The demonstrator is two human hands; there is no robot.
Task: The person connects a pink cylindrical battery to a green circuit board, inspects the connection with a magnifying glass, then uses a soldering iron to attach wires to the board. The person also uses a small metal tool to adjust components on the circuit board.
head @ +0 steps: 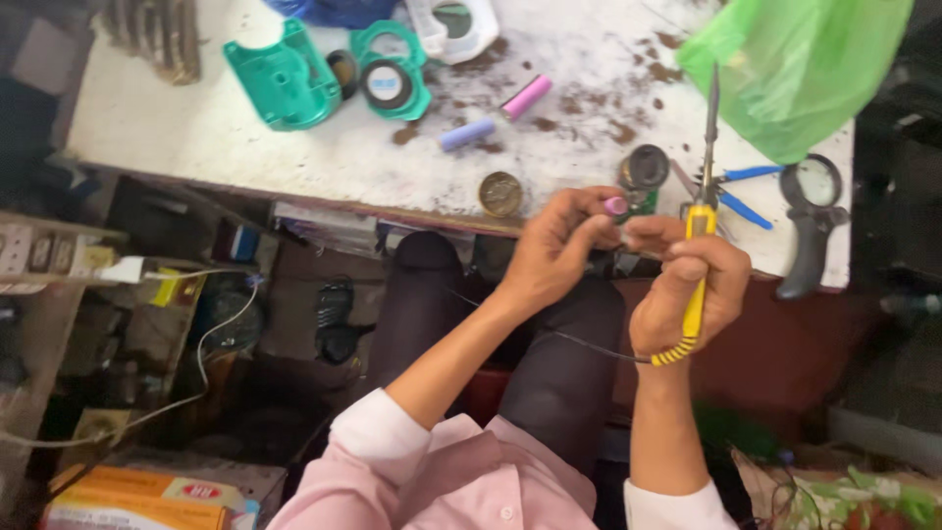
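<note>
Bare table (pixel 245 147) left of the coin (pixel 500 193) is free; magnifier (pixel 812 221) and green bag (pixel 795 69) crowd the right

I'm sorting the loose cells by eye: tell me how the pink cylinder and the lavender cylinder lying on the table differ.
The pink cylinder is bright magenta; the lavender cylinder is pale blue-purple. The pink cylinder lies farther from the person, the lavender cylinder nearer the table's front edge. The two look close in size. Both lie flat, tilted the same way, almost end to end, untouched by either hand.
</note>
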